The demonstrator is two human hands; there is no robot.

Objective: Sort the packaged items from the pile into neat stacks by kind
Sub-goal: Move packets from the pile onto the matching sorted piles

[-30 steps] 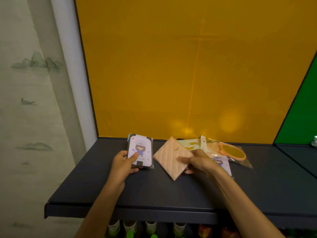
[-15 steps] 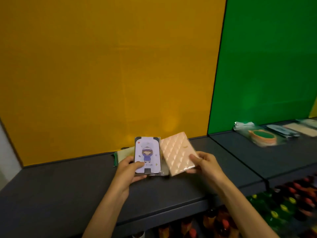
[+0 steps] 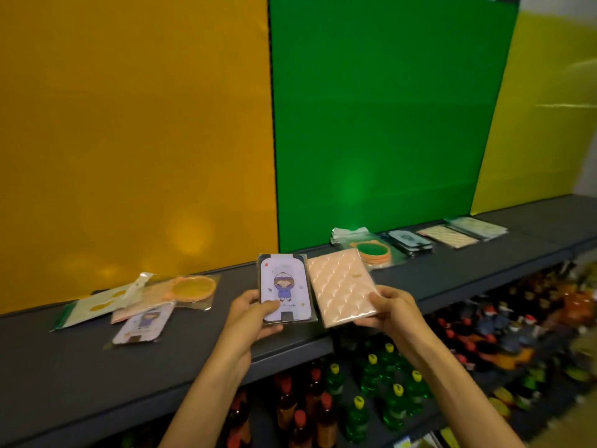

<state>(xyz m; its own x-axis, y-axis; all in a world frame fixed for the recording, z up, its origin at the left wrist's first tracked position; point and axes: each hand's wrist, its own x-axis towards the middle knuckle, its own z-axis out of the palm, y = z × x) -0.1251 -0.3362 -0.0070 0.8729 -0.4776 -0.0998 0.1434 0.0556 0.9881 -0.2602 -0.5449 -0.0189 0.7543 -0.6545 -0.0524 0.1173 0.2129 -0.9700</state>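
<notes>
Left hand (image 3: 250,313) gripping a cartoon card pack (image 3: 286,288), right hand (image 3: 392,310) gripping a quilted pink wallet (image 3: 342,291) (both above the dark shelf (image 3: 452,270)); loose pile (image 3: 145,302) far left.

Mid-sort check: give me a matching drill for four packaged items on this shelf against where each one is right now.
Items:
1. cartoon-girl card pack
2. pink quilted pack
3. orange-rimmed round mirror with green face
4. orange-rimmed round mirror in the pile

Places:
A. lying on the shelf before the yellow-orange panel
B. held in the right hand
C. held in the left hand
D. lying on the shelf before the green panel

Pairs: 1-C, 2-B, 3-D, 4-A
</notes>
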